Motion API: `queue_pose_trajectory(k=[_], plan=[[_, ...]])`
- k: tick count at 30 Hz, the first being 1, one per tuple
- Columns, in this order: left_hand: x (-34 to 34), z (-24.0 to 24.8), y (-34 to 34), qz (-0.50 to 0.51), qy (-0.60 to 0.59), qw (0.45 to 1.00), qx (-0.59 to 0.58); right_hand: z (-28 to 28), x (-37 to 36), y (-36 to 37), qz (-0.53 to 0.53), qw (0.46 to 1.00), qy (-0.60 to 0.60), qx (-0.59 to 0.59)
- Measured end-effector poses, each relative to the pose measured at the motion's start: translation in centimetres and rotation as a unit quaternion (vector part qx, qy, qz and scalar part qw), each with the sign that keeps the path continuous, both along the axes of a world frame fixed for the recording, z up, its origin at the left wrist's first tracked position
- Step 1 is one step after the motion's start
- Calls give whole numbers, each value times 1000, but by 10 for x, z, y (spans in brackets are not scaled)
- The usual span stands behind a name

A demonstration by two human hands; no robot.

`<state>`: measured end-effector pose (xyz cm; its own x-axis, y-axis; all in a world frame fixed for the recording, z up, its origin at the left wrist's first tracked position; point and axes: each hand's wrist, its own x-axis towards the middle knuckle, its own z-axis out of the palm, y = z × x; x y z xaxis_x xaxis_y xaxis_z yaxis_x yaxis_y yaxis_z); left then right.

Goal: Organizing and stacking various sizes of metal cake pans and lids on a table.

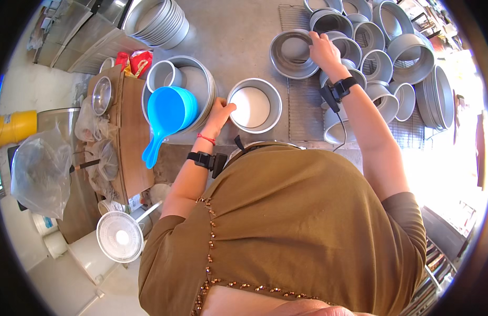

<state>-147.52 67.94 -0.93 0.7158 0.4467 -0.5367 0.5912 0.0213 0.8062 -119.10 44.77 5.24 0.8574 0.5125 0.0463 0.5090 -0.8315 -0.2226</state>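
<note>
Close in front of me on the table stands a round metal cake tin [277,100] with a bright white bottom, perhaps a paper liner. My left hand [219,115] grips this tin's left rim, thumb at the edge and the other fingers partly hidden. Farther right, my right hand [325,53] is closed on the right rim of a second round cake tin [278,59], which sits beside the wire rack. Left of my left hand, a blue plastic scoop [173,108] with a long handle rests with a small tin [161,75] in a stack of wide pans [208,79].
Many empty metal tins [378,66] crowd a wire rack [306,113] on the right, some lying on their sides. Another pan stack [173,29] stands at the far left. A wooden board [136,126], a steel bowl [102,96] and a white fan [120,237] are left of me.
</note>
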Motion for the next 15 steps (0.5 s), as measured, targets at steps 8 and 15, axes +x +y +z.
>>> queue_pose_trajectory(k=[8, 15], plan=[[27, 42, -16, 7, -149, 984, -97, 33, -63, 3, 78, 937, 157, 303], [50, 72, -41, -65, -260, 963, 20, 32, -134, 8, 50, 878, 423, 218]])
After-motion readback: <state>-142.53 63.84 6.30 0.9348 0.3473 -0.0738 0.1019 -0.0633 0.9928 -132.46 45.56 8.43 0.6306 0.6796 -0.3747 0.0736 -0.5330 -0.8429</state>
